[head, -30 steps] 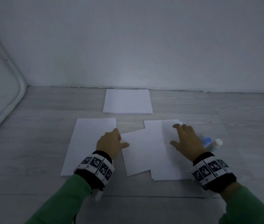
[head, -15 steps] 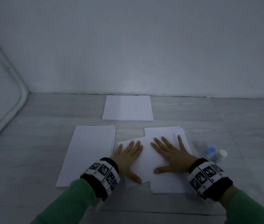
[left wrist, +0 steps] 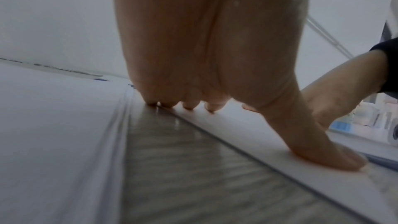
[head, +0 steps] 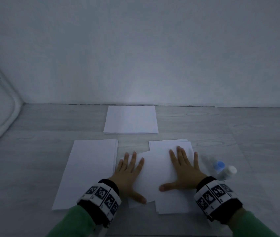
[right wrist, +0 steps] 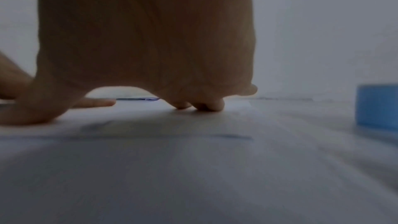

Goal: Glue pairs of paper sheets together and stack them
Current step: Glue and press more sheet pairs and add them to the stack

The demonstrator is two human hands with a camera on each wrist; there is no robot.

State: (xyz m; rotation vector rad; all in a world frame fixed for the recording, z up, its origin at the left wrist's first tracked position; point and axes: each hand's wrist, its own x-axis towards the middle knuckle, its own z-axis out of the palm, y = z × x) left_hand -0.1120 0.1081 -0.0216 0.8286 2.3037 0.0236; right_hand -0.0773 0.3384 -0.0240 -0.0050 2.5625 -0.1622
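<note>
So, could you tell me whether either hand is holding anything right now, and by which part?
Nothing is gripped. The left hand and right hand lie flat, fingers straight, pressing down on the top sheet.

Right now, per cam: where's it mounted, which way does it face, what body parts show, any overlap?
Head: worn high, faces forward and down at the floor; shows both green sleeves, marker wristbands, left hand and right hand flat on the skewed sheet.
Left wrist: low, looks along the left hand's palm to fingers on the sheet edge; the right hand shows at right.
Right wrist: low, looks along the right palm; blurred.
Shared: the blue cap shows in head and right wrist views.
</note>
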